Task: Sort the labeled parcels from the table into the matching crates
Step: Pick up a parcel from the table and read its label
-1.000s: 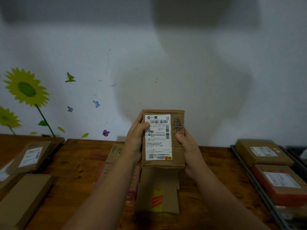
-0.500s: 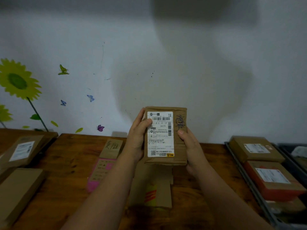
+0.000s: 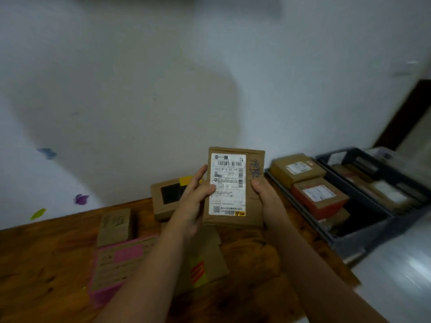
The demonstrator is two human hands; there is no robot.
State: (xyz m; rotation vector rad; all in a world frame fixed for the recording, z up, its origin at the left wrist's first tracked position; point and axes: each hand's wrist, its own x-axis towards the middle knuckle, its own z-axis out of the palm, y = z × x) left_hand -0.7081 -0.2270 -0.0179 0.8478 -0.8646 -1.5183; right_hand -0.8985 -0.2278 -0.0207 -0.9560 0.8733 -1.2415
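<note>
L hand [image 3: 194, 202] & R hand [image 3: 267, 198] are gripping the parcel [image 3: 233, 220] by its sides, fingers [image 3: 200, 174] curled round it, holding it upright just left of the crate [image 3: 363, 236]. Step: reading the label [image 3: 227, 187]. Next move is prob. calling for matching it to a crate, then lowering it in.

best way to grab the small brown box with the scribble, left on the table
Come from above and pinch the small brown box across its two long sides. It lies flat on the table, scribble up; the pink-labelled parcel crowds its near end, while both long sides look free.
</note>
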